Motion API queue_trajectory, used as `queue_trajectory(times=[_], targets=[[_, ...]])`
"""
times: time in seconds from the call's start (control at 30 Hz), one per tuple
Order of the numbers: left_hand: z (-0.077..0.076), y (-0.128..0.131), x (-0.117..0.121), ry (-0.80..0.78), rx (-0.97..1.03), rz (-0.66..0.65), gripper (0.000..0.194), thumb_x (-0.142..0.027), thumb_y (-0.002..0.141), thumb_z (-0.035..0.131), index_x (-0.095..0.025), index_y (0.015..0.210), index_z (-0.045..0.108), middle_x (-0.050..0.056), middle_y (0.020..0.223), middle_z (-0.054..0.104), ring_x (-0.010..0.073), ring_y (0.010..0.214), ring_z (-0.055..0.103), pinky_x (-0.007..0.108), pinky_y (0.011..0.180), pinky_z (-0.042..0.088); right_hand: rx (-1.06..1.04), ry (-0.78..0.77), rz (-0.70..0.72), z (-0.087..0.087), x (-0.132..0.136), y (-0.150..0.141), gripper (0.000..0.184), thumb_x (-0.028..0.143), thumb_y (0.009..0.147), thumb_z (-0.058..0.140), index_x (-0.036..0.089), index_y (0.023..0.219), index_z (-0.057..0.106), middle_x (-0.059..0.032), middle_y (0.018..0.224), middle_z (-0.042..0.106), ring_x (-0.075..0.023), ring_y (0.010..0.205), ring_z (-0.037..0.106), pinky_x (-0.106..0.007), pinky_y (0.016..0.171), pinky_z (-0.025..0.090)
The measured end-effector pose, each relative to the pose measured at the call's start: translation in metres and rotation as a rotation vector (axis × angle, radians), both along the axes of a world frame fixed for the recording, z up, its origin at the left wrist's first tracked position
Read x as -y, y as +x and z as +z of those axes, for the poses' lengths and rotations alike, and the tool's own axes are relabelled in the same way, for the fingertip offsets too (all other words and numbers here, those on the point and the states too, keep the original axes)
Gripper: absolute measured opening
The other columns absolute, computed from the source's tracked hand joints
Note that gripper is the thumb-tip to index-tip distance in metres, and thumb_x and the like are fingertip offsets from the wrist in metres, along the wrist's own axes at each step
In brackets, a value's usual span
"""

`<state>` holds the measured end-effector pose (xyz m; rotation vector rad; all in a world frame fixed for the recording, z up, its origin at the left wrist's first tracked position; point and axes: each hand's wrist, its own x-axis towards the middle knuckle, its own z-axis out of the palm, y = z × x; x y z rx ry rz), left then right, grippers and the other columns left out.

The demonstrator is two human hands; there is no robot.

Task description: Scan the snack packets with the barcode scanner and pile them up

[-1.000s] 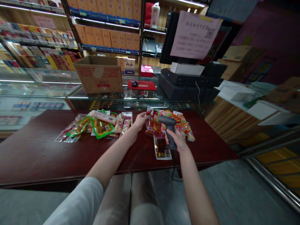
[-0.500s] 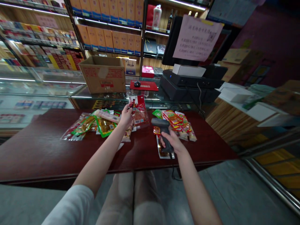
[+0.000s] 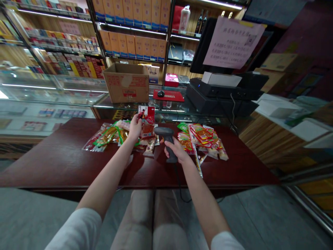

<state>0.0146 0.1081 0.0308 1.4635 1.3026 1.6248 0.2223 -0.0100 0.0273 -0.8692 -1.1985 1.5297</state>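
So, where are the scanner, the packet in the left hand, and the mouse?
Scanner [image 3: 166,132], head view: on its dark upper body.
Held packet [image 3: 148,119], head view: on its red printed front.
Mouse [image 3: 161,94], head view: on its dark top.

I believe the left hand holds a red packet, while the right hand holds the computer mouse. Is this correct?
Not quite: the right hand holds a dark handheld scanner; the head view shows it. The left hand holds a red packet.
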Motion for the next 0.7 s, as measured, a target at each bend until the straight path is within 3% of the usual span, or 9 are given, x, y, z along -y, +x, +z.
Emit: queue_trajectory(times=[0.17, 0.27, 0.3, 0.37, 0.43, 0.47, 0.57, 0.7], targets=[[0.016, -0.019, 0.015, -0.021, -0.58, 0.29, 0.053, -0.008, 0.084, 0.04, -0.004, 0.136, 0.047, 0.027, 0.133, 0.052, 0.034, 0.128, 0.049, 0.051, 0.107, 0.036, -0.017, 0.026, -0.062, 0.008, -0.008, 0.031, 0.034, 0.043, 0.076, 0.069, 0.02, 0.096, 0.053, 0.0054, 0.063, 0.058, -0.0071, 0.04, 0.046, -0.019, 0.035, 0.037], [0.023, -0.003, 0.034, 0.041, -0.778, 0.398, 0.056, -0.011, 0.085, 0.045, -0.003, 0.141, 0.041, 0.03, 0.146, 0.037, 0.0395, 0.139, 0.033, 0.056, 0.11, 0.027, -0.021, 0.044, -0.145, 0.009, -0.008, 0.061, 0.033, 0.043, 0.078, 0.068, 0.02, 0.097, 0.054, 0.0069, 0.055, 0.055, -0.0077, 0.038, 0.045, -0.019, 0.036, 0.035], [0.022, 0.01, 0.041, 0.073, -0.824, 0.358, 0.053, -0.014, 0.087, 0.045, -0.004, 0.139, 0.043, 0.028, 0.146, 0.039, 0.0393, 0.14, 0.032, 0.055, 0.111, 0.027, -0.015, 0.038, -0.169, 0.01, -0.007, 0.071, 0.033, 0.043, 0.078, 0.068, 0.021, 0.097, 0.053, 0.0077, 0.052, 0.053, -0.0082, 0.038, 0.045, -0.02, 0.036, 0.035], [0.015, 0.044, 0.052, 0.086, -0.886, 0.096, 0.043, -0.021, 0.091, 0.045, -0.008, 0.131, 0.052, 0.024, 0.135, 0.051, 0.0347, 0.129, 0.047, 0.048, 0.105, 0.036, 0.001, 0.02, -0.222, 0.009, -0.003, 0.088, 0.035, 0.044, 0.076, 0.069, 0.021, 0.096, 0.053, 0.0084, 0.049, 0.051, -0.009, 0.037, 0.045, -0.02, 0.036, 0.035], [0.001, 0.084, 0.059, -0.017, -0.858, -0.203, 0.037, -0.033, 0.092, 0.048, -0.008, 0.117, 0.059, 0.022, 0.118, 0.063, 0.0309, 0.113, 0.06, 0.041, 0.097, 0.044, 0.004, 0.013, -0.279, 0.008, 0.002, 0.101, 0.036, 0.044, 0.074, 0.071, 0.021, 0.095, 0.052, 0.0079, 0.05, 0.052, -0.0093, 0.039, 0.046, -0.021, 0.037, 0.037], [-0.008, 0.104, 0.061, -0.106, -0.822, -0.292, 0.036, -0.038, 0.091, 0.051, -0.009, 0.11, 0.062, 0.021, 0.11, 0.066, 0.0302, 0.107, 0.063, 0.038, 0.093, 0.046, 0.0, 0.014, -0.305, 0.007, 0.005, 0.107, 0.037, 0.043, 0.073, 0.072, 0.022, 0.094, 0.051, 0.0077, 0.052, 0.053, -0.0094, 0.039, 0.046, -0.021, 0.037, 0.037], [-0.031, 0.148, 0.059, -0.359, -0.707, -0.416, 0.035, -0.044, 0.081, 0.065, -0.012, 0.096, 0.063, 0.02, 0.1, 0.07, 0.031, 0.097, 0.067, 0.036, 0.083, 0.048, 0.011, -0.006, -0.333, 0.001, 0.016, 0.119, 0.038, 0.044, 0.073, 0.072, 0.023, 0.094, 0.049, 0.0085, 0.051, 0.053, -0.0096, 0.038, 0.047, -0.02, 0.037, 0.037], [-0.049, 0.168, 0.05, -0.493, -0.387, -0.408, 0.026, -0.03, 0.065, 0.079, -0.017, 0.076, 0.059, 0.012, 0.084, 0.07, 0.0301, 0.092, 0.067, 0.036, 0.083, 0.047, 0.07, -0.056, -0.303, -0.008, 0.028, 0.128, 0.039, 0.046, 0.075, 0.07, 0.023, 0.095, 0.046, 0.0092, 0.047, 0.053, -0.0097, 0.035, 0.046, -0.019, 0.036, 0.036]])
